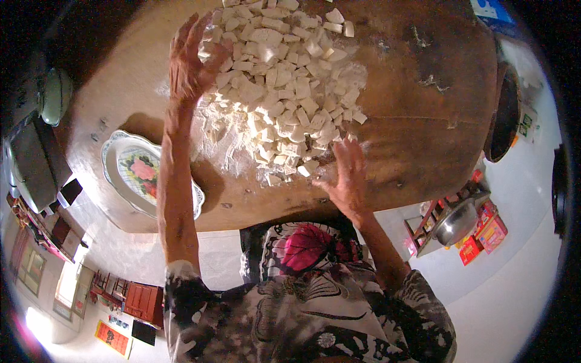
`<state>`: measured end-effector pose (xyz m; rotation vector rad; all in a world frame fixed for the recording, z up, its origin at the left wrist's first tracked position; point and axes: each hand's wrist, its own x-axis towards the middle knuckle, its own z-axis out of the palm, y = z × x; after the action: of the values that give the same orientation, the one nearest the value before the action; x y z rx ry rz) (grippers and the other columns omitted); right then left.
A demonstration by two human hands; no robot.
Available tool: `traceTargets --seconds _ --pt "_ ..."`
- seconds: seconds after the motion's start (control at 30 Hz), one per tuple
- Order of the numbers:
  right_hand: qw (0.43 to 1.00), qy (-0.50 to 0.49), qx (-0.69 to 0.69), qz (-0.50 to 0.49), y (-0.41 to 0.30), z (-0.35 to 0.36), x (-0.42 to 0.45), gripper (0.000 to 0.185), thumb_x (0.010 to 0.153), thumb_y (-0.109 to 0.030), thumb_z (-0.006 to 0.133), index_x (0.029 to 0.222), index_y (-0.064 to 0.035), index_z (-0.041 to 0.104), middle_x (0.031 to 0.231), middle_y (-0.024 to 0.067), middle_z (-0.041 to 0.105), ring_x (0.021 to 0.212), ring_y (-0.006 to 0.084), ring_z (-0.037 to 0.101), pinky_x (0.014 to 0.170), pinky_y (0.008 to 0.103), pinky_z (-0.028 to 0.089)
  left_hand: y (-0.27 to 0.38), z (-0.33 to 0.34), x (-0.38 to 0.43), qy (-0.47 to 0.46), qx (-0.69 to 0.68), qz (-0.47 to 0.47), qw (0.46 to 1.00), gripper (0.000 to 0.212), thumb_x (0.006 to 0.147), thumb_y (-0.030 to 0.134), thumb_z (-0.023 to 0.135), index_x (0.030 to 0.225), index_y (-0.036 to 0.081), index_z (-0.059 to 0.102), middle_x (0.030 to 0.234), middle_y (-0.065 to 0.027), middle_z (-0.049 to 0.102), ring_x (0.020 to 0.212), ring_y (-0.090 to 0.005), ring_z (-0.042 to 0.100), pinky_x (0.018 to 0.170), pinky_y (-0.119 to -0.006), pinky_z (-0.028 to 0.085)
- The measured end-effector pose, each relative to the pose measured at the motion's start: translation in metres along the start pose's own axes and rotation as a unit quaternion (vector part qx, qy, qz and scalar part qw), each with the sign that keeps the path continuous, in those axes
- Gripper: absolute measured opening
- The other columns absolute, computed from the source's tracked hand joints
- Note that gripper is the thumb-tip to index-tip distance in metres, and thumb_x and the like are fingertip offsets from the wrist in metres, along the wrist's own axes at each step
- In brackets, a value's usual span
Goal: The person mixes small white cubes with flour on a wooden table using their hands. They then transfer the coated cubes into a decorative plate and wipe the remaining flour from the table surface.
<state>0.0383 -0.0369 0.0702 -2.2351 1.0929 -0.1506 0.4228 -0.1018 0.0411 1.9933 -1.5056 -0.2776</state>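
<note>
A heap of floured dough pieces [281, 86] is spread over the wooden board [422, 149] in front of me. My left hand [193, 61] is at the heap's left edge, fingers spread, its thumb side against the outer pieces; I see nothing gripped in it. At the near right edge of the heap, my right hand [347, 174] has its thumb apart from its fingers, and the fingertips reach the nearest pieces. Loose flour [227, 149] lies thick at the heap's lower left. Some pieces behind my left fingers are hidden.
A flower-patterned oval dish [131, 174] sits at the board's left, partly behind my left forearm. Beyond the right edge are a metal basin [456, 222], red boxes [483, 231] and a dark round vessel [504, 113]. A blue packet [492, 11] lies at the far right corner.
</note>
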Motion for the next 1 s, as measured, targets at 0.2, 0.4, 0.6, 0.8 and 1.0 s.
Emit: traceTargets --seconds 0.2,0.4,0.6,0.8,1.0 --pt "0.996 0.015 -0.083 0.024 -0.004 0.059 0.016 0.092 0.073 -0.024 0.084 0.15 -0.007 0.036 0.153 0.0318 0.028 0.143 0.0506 0.025 0.113 0.0581 0.029 -0.003 0.032 -0.006 -0.071 -0.221 -0.027 0.972 0.049 0.09 0.033 0.065 0.133 0.01 0.061 0.14 -0.0168 0.054 0.124 -0.0361 0.055 0.105 -0.044 0.043" --pt "0.997 0.047 -0.06 -0.021 -0.012 0.077 0.081 0.039 0.074 -0.007 0.071 0.111 0.0004 0.061 0.134 0.0309 0.043 0.12 0.0457 0.044 0.099 0.0558 0.04 0.03 0.025 -0.037 -0.108 -0.182 -0.062 0.975 0.046 0.088 0.026 0.065 0.131 0.01 0.063 0.121 -0.0158 0.065 0.111 -0.0343 0.058 0.1 -0.043 0.044" --pt "0.987 0.098 -0.076 -0.098 -0.026 0.03 0.138 0.036 0.077 -0.007 0.072 0.111 -0.0033 0.061 0.107 0.0183 0.056 0.099 0.0382 0.058 0.078 0.0485 0.052 0.048 0.015 -0.066 -0.034 -0.136 -0.055 0.989 0.038 0.09 0.019 0.063 0.124 0.002 0.063 0.118 -0.0172 0.065 0.108 -0.0353 0.058 0.097 -0.042 0.044" --pt "0.992 -0.099 -0.026 -0.069 -0.039 -0.05 0.185 0.016 0.089 -0.024 0.064 0.09 -0.008 0.062 0.075 0.015 0.066 0.073 0.0332 0.068 0.065 0.0487 0.054 0.1 -0.006 -0.121 -0.006 -0.116 -0.114 0.987 0.057 0.09 0.029 0.067 0.14 0.005 0.053 0.144 -0.0211 0.05 0.133 -0.0378 0.046 0.113 -0.049 0.031" --pt "0.986 0.064 0.017 -0.156 -0.001 -0.078 0.288 0.027 0.093 -0.027 0.066 0.114 -0.0111 0.066 0.116 0.0127 0.068 0.105 0.0305 0.065 0.086 0.0425 0.053 0.122 0.009 -0.23 -0.006 0.021 -0.12 0.993 0.117 0.071 0.058 0.082 0.158 0.012 0.019 0.163 -0.0245 0.014 0.149 -0.0483 0.013 0.116 -0.064 0.018"
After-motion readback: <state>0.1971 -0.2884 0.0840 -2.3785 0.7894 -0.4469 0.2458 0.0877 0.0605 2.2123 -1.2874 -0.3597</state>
